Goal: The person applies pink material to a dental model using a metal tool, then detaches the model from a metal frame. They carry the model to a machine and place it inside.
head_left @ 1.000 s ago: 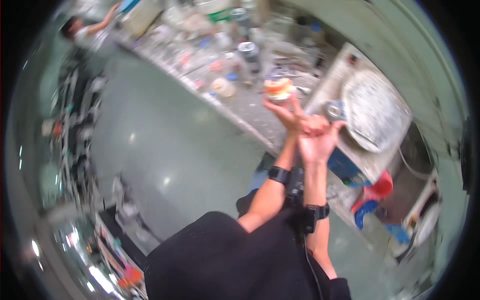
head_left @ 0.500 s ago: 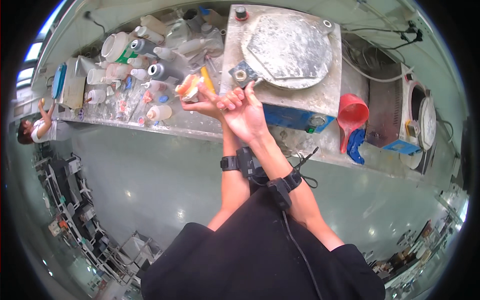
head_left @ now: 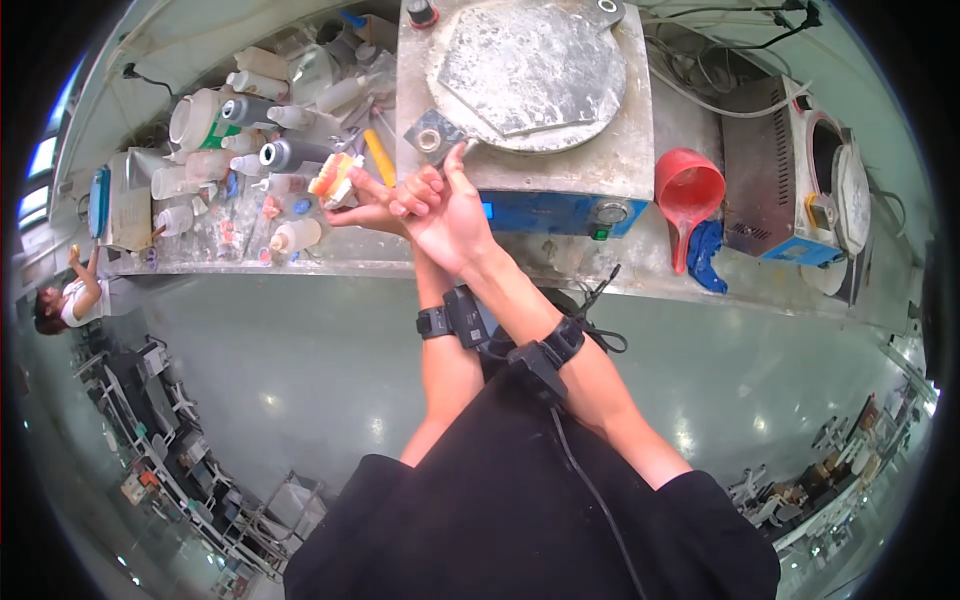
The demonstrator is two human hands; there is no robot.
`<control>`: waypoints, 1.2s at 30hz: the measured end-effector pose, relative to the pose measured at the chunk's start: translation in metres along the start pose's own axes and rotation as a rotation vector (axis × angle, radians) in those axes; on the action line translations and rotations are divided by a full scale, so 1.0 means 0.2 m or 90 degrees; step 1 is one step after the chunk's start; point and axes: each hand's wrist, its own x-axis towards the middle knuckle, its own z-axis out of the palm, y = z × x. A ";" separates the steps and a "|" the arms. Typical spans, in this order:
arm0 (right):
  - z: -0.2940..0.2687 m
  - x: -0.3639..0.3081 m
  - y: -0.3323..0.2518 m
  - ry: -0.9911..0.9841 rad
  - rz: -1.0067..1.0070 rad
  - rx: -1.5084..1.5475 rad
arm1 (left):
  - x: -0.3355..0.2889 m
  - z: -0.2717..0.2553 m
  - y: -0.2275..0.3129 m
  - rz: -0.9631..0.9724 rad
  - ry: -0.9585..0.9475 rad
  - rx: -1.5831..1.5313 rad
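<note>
My left hand (head_left: 368, 213) is closed on an orange-and-white dental model (head_left: 335, 180), held above the cluttered bench. Part of that hand is hidden behind my right hand (head_left: 445, 215), which crosses in front of it. The right palm faces up and looks bare, its fingers loosely bent and its thumb stretched out apart. Its thumb tip appears close to the square latch plate (head_left: 435, 137) on a metal machine (head_left: 630, 120) with a round, plaster-stained lid (head_left: 535, 75); whether they touch I cannot tell.
Bottles (head_left: 295, 236) and tubs crowd the bench's left part, near a yellow-handled tool (head_left: 380, 157). Right of the machine are a red scoop (head_left: 690, 185), a blue rubbery piece (head_left: 706, 257) and a second metal machine (head_left: 765, 170). Another person (head_left: 75, 300) stands far left.
The bench and machine have shifted left and slightly up in view, and my hands have shifted left with them. The dental model is tilted differently and shows more of its teeth side.
</note>
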 end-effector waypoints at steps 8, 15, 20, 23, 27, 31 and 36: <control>0.02 -0.04 -0.02 0.006 -0.026 -0.011 | -0.03 0.14 0.01 0.070 0.048 -0.005; 0.05 -0.03 0.01 0.040 -0.010 -0.019 | 0.01 0.13 -0.03 -0.050 0.065 -0.019; -0.02 0.03 0.02 -0.022 -0.019 -0.049 | 0.02 0.12 -0.07 -0.185 0.048 0.046; -0.04 0.05 0.00 -0.088 -0.029 -0.048 | 0.02 0.12 -0.05 -0.189 0.046 0.051; 0.02 -0.02 0.00 -0.002 0.007 -0.026 | -0.05 0.16 0.02 -0.050 0.080 -0.068; 0.02 -0.04 0.00 0.006 -0.009 -0.015 | -0.06 0.14 0.01 0.040 0.072 -0.098; 0.02 -0.05 -0.02 0.017 -0.041 -0.013 | 0.01 0.09 -0.16 0.097 0.015 -0.124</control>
